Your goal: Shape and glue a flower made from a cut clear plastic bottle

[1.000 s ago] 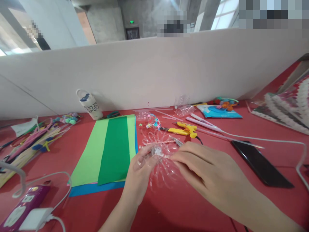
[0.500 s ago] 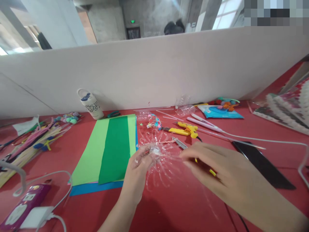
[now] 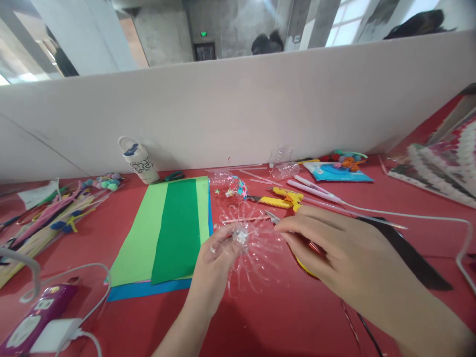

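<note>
Between its thumb and fingers, my left hand [image 3: 217,248] pinches a clear plastic piece [image 3: 256,258] at its pale, round centre. Many thin curled strips fan out from that centre. My right hand [image 3: 330,243] is at the right edge of the fan, its thumb and fingertips brought together close to the strips. Whether a strip is caught between those fingertips is too fine to make out. The metal tip of a tool [image 3: 272,217] pokes out beyond the right fingertips. Yellow and red parts show below the right hand, most of them covered.
Green sheets [image 3: 178,233] lie left of my hands. Behind are a yellow glue gun [image 3: 292,197], a yellow cutter [image 3: 273,201], a star-filled clear ball [image 3: 238,188] and a white bottle [image 3: 139,161]. A power strip [image 3: 33,322] and cables occupy the front left; a dark flat object [image 3: 416,263] lies right.
My right hand has shifted slightly, with its fingertips a little higher and further left. The strips on the right of the fan have changed position. My left hand keeps its hold on the plastic piece.
</note>
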A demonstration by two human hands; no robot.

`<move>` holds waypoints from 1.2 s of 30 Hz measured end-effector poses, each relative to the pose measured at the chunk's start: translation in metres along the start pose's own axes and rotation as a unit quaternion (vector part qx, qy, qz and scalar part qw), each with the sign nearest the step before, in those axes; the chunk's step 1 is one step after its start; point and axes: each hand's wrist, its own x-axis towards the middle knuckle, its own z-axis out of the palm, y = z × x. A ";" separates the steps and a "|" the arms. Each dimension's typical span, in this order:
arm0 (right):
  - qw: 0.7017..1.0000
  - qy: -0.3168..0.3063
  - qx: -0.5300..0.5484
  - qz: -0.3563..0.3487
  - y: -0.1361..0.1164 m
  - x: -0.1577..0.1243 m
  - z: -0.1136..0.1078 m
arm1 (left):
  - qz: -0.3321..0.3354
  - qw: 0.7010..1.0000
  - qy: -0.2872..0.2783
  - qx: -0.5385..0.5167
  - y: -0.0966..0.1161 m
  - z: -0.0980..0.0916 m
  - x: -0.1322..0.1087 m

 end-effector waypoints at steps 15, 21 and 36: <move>0.999 -0.034 0.003 0.001 0.005 0.000 -0.002 | -0.030 0.997 -0.068 -0.020 0.009 -0.004 -0.003; 0.999 -0.036 0.013 0.015 0.006 0.002 -0.002 | -0.042 0.997 -0.059 -0.020 0.008 -0.003 -0.004; 0.979 0.016 -0.191 -0.070 -0.002 0.000 0.010 | -0.028 0.999 -0.038 -0.002 0.005 -0.001 -0.005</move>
